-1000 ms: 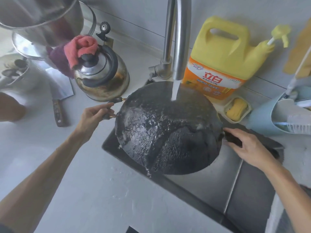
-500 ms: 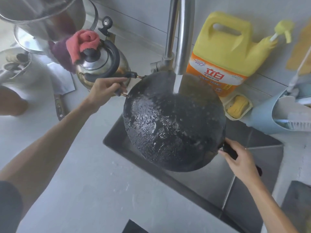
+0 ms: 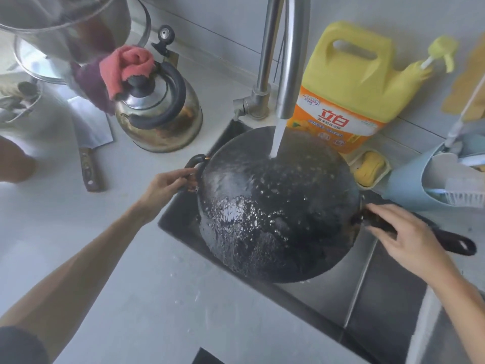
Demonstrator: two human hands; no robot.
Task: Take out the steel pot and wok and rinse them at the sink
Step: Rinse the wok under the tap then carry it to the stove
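The black wok [image 3: 275, 206] is turned bottom-up over the steel sink [image 3: 380, 298]. Water from the tap [image 3: 288, 61] runs onto its upper back and spreads over the wet, blackened surface. My left hand [image 3: 165, 187] grips the small loop handle on the wok's left rim. My right hand [image 3: 409, 237] holds the long black handle [image 3: 456, 243] near where it joins the wok, with the handle's end sticking out to the right. A large steel pot [image 3: 65, 24] stands at the top left on the counter.
A steel kettle [image 3: 160, 114] with a pink cloth on its lid stands left of the tap. A cleaver [image 3: 89, 143] lies on the white counter. A yellow detergent jug [image 3: 351, 82], a soap dish [image 3: 370, 166] and a blue holder [image 3: 433, 179] line the back right.
The wok has tilted and swung, its long handle now pointing further right and higher. My left hand moved down and right with the loop handle. My right hand shifted along the long handle.
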